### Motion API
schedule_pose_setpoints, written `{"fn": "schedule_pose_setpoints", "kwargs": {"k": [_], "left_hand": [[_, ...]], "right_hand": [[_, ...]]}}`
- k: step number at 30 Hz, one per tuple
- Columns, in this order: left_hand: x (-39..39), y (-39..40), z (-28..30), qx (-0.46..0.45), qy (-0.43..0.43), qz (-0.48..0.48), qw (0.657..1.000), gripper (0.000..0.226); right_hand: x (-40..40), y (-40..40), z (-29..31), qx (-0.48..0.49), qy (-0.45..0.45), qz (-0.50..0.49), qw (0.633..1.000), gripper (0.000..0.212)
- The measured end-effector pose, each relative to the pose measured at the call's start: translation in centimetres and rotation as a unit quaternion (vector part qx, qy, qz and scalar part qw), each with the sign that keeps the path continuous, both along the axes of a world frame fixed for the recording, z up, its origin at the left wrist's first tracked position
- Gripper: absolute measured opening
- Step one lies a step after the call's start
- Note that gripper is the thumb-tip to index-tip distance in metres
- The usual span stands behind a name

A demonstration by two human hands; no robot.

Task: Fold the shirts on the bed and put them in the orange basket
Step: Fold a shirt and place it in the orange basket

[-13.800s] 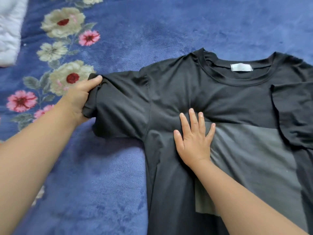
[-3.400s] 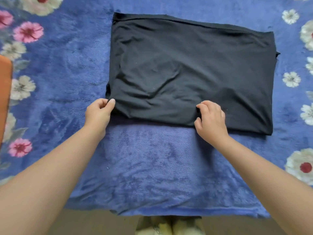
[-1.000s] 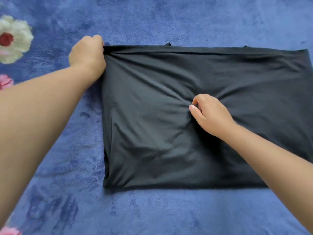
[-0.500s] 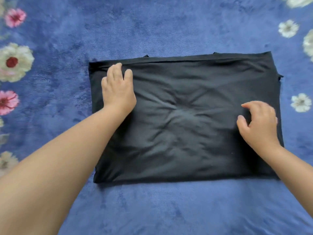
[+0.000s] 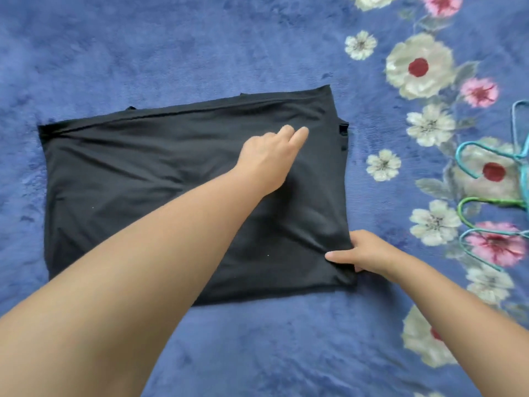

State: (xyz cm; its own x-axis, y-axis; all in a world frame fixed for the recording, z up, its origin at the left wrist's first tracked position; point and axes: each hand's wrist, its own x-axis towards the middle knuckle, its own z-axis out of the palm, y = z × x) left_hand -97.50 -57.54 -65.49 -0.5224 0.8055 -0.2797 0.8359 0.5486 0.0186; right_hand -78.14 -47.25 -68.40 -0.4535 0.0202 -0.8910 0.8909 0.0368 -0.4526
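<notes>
A black shirt [image 5: 137,179], folded into a wide rectangle, lies flat on the blue flowered blanket [image 5: 171,58]. My left hand [image 5: 269,156] reaches across it, fingers straight, toward the shirt's far right corner, resting on the cloth. My right hand [image 5: 369,253] pinches the near right corner of the shirt, thumb on top and fingers tucked under the edge. The orange basket is out of view.
Several plastic hangers [image 5: 495,196], teal and green, lie on the blanket at the right edge. Flower patterns run down the blanket's right side. Bare blue blanket surrounds the shirt to the left, behind and in front.
My left hand slid from the shirt's far left part across to its far right part. My right hand moved from the top of the cloth to the near right corner and took hold.
</notes>
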Motion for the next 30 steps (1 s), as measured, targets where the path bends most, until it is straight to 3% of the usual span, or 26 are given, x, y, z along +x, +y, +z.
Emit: {"fn": "schedule_pose_setpoints", "kwargs": {"k": [6, 16, 20, 26, 30], "left_hand": [[1.1, 7.9, 0.3, -0.064, 0.020, -0.096, 0.993, 0.065], [2.4, 11.9, -0.3, -0.168, 0.026, -0.094, 0.981, 0.039], [1.7, 10.4, 0.3, -0.175, 0.010, -0.057, 0.983, 0.031], [0.5, 6.7, 1.5, -0.122, -0.032, -0.027, 0.992, 0.030], [-0.3, 3.6, 2.2, -0.098, -0.034, 0.000, 0.995, 0.031]], "right_hand": [[0.9, 1.1, -1.3, -0.083, 0.048, -0.048, 0.994, 0.008], [2.6, 2.7, -2.7, -0.146, 0.106, -0.101, 0.978, 0.017], [2.8, 3.0, -3.0, -0.142, 0.119, -0.085, 0.979, 0.016], [3.3, 2.3, -3.4, -0.057, 0.140, -0.049, 0.987, 0.022], [3.5, 2.4, -2.8, -0.013, 0.152, -0.009, 0.988, 0.011]]}}
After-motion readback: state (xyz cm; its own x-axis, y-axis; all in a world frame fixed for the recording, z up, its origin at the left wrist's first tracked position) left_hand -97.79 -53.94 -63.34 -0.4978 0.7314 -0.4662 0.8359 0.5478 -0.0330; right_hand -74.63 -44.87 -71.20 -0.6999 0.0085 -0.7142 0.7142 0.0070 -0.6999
